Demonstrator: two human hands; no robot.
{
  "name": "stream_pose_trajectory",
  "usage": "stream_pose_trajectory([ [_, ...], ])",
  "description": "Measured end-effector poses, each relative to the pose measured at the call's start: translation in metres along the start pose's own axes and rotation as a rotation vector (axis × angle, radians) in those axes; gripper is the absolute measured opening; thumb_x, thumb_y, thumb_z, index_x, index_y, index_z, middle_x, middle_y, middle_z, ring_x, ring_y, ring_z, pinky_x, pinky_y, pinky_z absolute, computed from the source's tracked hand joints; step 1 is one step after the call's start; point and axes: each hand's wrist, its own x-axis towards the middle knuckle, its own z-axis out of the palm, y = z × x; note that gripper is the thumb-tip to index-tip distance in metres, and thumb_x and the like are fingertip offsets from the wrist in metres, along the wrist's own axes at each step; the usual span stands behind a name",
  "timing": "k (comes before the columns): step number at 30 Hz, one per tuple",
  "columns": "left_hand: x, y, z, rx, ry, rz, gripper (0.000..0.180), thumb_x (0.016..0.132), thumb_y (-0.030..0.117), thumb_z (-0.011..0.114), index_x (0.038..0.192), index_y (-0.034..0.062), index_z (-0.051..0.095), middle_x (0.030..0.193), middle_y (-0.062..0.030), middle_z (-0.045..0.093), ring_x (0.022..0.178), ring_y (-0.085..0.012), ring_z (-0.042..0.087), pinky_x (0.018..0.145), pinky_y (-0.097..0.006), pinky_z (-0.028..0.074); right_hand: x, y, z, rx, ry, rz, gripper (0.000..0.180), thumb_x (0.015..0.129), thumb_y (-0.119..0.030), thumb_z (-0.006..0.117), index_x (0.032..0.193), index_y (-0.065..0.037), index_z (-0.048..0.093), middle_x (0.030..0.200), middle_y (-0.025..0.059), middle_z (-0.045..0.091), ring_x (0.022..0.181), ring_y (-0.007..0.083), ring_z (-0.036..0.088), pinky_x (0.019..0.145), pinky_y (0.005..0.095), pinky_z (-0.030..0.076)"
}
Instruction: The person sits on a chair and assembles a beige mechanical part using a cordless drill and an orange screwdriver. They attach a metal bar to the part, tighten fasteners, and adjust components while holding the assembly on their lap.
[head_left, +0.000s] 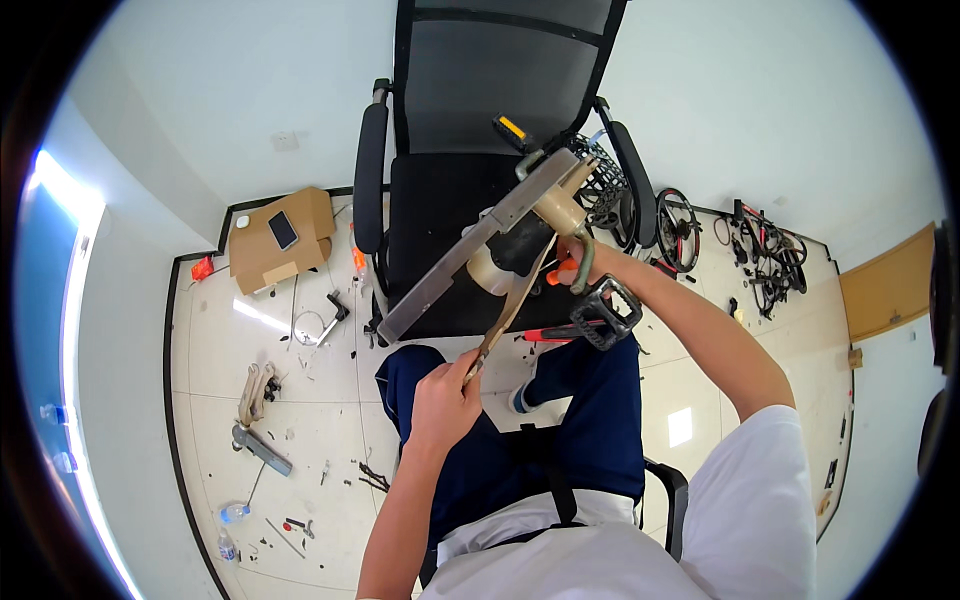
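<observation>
A bicycle frame section (440, 280) with a long grey beam and a beige bottom-bracket shell (560, 208) leans slantwise over a black office chair's seat (420, 200). Around a thin beige stay at its near end, my left hand (445, 400) is closed. My right hand (583, 262) is closed on an orange-handled tool (562, 273) beside the bracket and a crank arm (582, 262); the tool's working end is hidden. A black pedal (607, 313) hangs below that crank. Another pedal with a yellow reflector (511, 128) sticks up at the far side.
The chair's armrests (370, 180) flank the frame. On the left floor are a cardboard box (262, 262) with a smartphone (283, 230), loose metal parts (262, 450) and plastic bottles (235, 513). A wheel (678, 232) and bicycle parts (772, 255) stand along the right wall.
</observation>
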Motion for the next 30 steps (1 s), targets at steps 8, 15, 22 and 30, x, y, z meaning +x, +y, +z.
stream_pose_trajectory([
  [8, -0.001, 0.002, 0.0, 0.001, -0.029, 0.012, 0.024, 0.085, 0.006, 0.071, 0.109, 0.0022, 0.07, 0.075, -0.0167, 0.067, 0.061, -0.0303, 0.064, 0.056, -0.035, 0.049, -0.015, 0.004, 0.003, -0.07, 0.05, -0.001, 0.039, 0.088, -0.035, 0.063, 0.098, 0.003, 0.066, 0.086, 0.0208, 0.069, 0.083, 0.0342, 0.071, 0.074, 0.0402, 0.056],
  [15, -0.001, 0.001, 0.001, 0.006, -0.033, 0.02, 0.025, 0.085, 0.006, 0.069, 0.109, 0.0028, 0.067, 0.073, -0.0164, 0.066, 0.064, -0.0326, 0.065, 0.058, -0.039, 0.051, -0.012, 0.005, 0.005, 0.193, 0.161, 0.176, 0.042, 0.092, -0.038, 0.058, 0.085, 0.002, 0.069, 0.067, 0.0164, 0.067, 0.067, 0.0289, 0.07, 0.067, 0.0381, 0.055],
  [22, 0.001, 0.0, 0.001, 0.009, -0.018, -0.007, 0.023, 0.086, 0.006, 0.071, 0.109, 0.0023, 0.07, 0.075, -0.0159, 0.067, 0.06, -0.029, 0.064, 0.055, -0.034, 0.049, -0.018, -0.001, -0.005, -0.208, 0.056, -0.123, 0.052, 0.078, -0.034, 0.076, 0.117, -0.003, 0.058, 0.103, 0.0196, 0.066, 0.096, 0.0343, 0.068, 0.082, 0.0419, 0.054],
  [30, -0.001, 0.0, 0.001, 0.02, -0.014, 0.018, 0.023, 0.086, 0.005, 0.071, 0.108, 0.0028, 0.069, 0.073, -0.0152, 0.066, 0.06, -0.0291, 0.064, 0.055, -0.034, 0.048, -0.021, 0.012, -0.014, -0.536, 0.055, -0.45, 0.03, 0.079, -0.029, 0.067, 0.097, -0.007, 0.06, 0.079, 0.0168, 0.065, 0.08, 0.0404, 0.067, 0.07, 0.0471, 0.055],
])
